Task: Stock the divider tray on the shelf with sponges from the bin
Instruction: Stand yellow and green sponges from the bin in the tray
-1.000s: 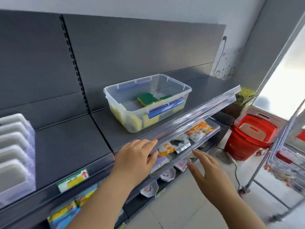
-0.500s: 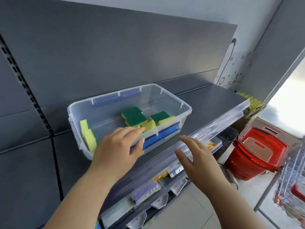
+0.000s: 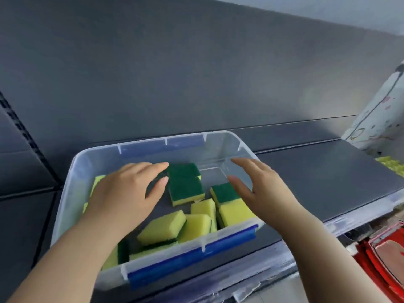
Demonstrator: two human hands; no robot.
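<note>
Sponges (image 3: 185,186) lie in the bin (image 3: 65,206); left hand (image 3: 124,193) and right hand (image 3: 262,191) hover above, fingers (image 3: 157,166) released; red basket (image 3: 384,254) beside shelf (image 3: 328,171).

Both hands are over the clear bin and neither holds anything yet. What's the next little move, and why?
Probably lower the left hand and grip the green-topped sponge lying right beside its thumb. It and the right hand hover open over the bin, and that sponge lies flat with bare floor next to it, so it looks the easiest to take.
</note>
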